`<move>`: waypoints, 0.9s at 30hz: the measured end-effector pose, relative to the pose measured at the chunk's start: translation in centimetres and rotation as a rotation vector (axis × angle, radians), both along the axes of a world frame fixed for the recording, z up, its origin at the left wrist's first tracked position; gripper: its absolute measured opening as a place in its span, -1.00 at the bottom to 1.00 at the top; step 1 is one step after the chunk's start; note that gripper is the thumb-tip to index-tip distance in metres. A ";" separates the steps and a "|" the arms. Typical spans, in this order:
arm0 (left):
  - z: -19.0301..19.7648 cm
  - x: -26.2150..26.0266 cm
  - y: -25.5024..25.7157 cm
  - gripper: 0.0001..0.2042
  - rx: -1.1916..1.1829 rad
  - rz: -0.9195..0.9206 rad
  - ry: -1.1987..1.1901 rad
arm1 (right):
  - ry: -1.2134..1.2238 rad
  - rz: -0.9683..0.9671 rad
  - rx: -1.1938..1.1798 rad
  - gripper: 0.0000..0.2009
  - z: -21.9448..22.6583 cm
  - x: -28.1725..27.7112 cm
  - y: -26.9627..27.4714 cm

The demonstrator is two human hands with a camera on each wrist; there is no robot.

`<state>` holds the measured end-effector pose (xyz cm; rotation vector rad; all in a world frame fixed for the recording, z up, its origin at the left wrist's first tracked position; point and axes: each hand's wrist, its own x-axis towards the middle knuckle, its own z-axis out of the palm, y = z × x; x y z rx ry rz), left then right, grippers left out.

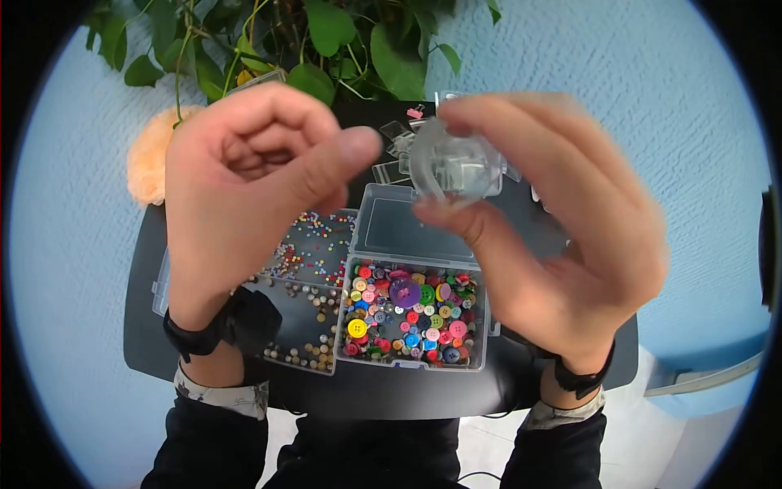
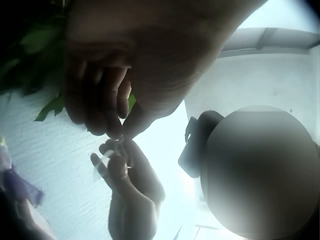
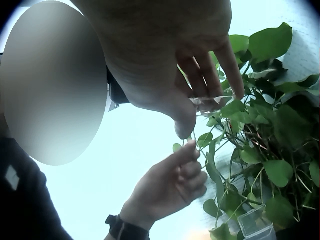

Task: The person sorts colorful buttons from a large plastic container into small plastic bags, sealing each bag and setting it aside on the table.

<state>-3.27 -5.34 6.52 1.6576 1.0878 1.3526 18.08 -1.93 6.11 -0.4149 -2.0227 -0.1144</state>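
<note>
My right hand (image 1: pixel 586 212) grips a clear round plastic piece (image 1: pixel 423 175) between thumb and fingers, raised over the table. The piece has a thick, cloudy rim facing left, and small things behind show through its middle. Close to its left side is my left hand (image 1: pixel 252 175), with its fingers curled in and the thumb stretched toward the rim. In the left wrist view, the tips of the left thumb (image 2: pixel 137 122) and forefinger come together just by the right hand (image 2: pixel 132 200). I cannot tell whether a small bit sits between them.
Below the hands, an open clear box (image 1: pixel 481 359) holds many coloured buttons. Left of it, a divided tray (image 1: pixel 314 289) holds tiny beads and round beads. Small clear cases (image 1: pixel 391 171) and a pink binder clip (image 1: pixel 415 112) lie behind. A leafy plant (image 1: pixel 330 33) hangs over the back; a fluffy peach thing (image 1: pixel 151 163) sits left.
</note>
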 end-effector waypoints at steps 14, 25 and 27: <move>-6.4 1.0 -3.2 -0.76 -0.115 -0.276 0.983 | 0.068 0.062 -0.115 -0.57 1.0 1.7 -0.7; -8.5 2.8 -3.3 -0.64 -0.128 -0.207 1.202 | 0.044 -0.042 -0.136 -0.57 0.2 2.1 0.0; -9.1 3.2 -3.2 -0.66 -0.145 -0.249 1.149 | 0.075 -0.019 -0.128 -0.57 0.2 2.1 0.2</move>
